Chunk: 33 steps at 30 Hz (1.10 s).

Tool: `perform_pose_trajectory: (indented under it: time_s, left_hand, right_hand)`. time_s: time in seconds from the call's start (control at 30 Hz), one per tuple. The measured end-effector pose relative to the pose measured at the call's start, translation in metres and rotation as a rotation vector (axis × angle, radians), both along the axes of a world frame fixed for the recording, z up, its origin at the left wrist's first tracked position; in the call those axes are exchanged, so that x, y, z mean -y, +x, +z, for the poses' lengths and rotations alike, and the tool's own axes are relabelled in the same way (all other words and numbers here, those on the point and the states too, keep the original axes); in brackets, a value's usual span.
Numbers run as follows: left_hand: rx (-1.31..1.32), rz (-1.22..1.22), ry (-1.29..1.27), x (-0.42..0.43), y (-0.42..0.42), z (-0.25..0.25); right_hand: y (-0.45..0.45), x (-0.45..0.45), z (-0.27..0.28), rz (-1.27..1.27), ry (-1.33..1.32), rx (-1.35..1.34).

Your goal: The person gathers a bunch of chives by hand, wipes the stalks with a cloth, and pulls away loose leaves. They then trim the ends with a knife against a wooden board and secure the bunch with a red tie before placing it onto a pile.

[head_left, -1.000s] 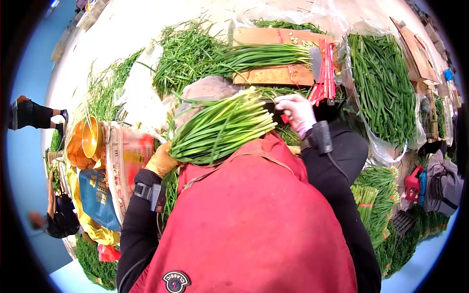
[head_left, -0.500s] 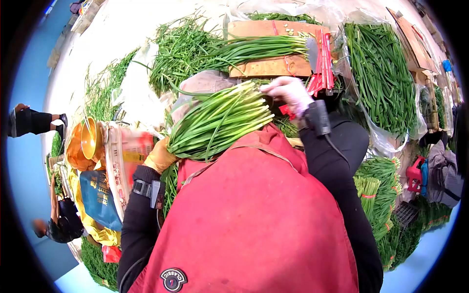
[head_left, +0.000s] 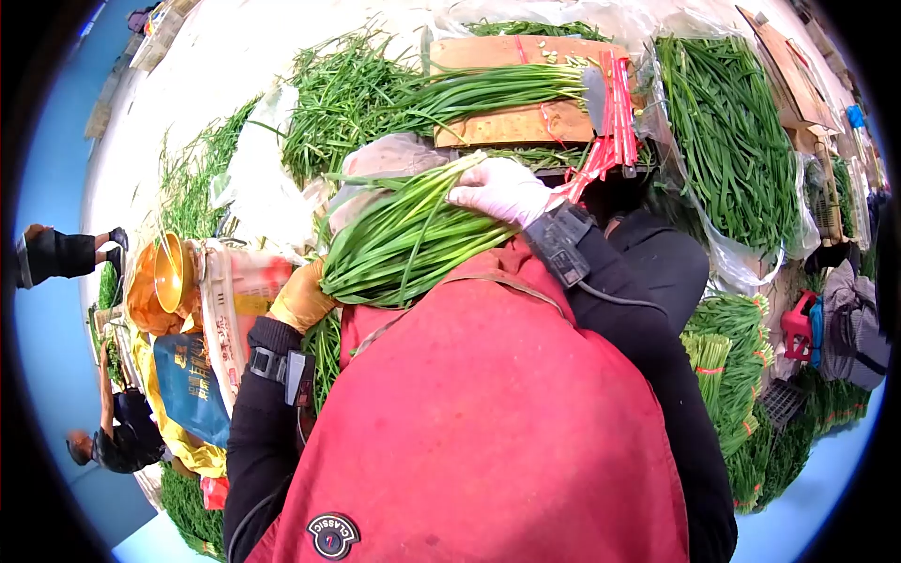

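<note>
A loose bunch of garlic chives [head_left: 404,235] lies across my lap, green leaves to the left and pale stem ends to the upper right. My left hand [head_left: 302,298], in an orange glove, is closed around the leaf side, with its fingers partly hidden under the leaves. My right hand [head_left: 502,190], in a white glove, wraps over the pale stem ends from above. Red tie strips [head_left: 615,122] hang over the right end of a board and reach down beside my right wrist. Whether the right hand also holds a strip, I cannot tell.
More chives lie on the cardboard-covered board [head_left: 516,122] beside a metal blade [head_left: 595,98]. A chive heap [head_left: 347,103] sits at upper left, a plastic-lined crate of chives [head_left: 727,141] at right. Tied bundles [head_left: 709,366] are stacked lower right. A yellow bowl [head_left: 169,272] stands left.
My right hand has moved left and down onto the stem ends, closing over them. Red strips now stretch nearer to my right wrist. My left hand keeps its hold.
</note>
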<state>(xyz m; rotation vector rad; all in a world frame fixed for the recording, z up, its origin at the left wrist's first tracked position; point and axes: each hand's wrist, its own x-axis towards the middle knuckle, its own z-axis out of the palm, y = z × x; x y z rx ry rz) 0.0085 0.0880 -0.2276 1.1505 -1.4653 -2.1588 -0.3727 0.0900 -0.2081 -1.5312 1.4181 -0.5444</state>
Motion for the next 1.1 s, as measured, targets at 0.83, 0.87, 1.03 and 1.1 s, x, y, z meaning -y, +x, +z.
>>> perform_pose_trajectory:
  time_s: [0.83, 0.87, 1.03, 1.1]
  left_hand:
    - [0.458, -0.207, -0.854, -0.007, 0.015, 0.041]
    - [0.443, -0.183, -0.846, -0.008, 0.015, 0.042]
    - [0.57, -0.236, -0.847, -0.007, 0.016, 0.052]
    - [0.519, -0.192, -0.972, -0.005, 0.014, 0.047]
  right_hand:
    - [-0.032, 0.0, -0.061, -0.203, -0.066, -0.58]
    - [-0.047, -0.007, -0.077, -0.124, 0.022, -0.632]
    - [-0.074, -0.03, -0.07, -0.054, 0.127, -0.434]
    - [-0.059, -0.009, -0.028, 0.0, -0.093, -0.186]
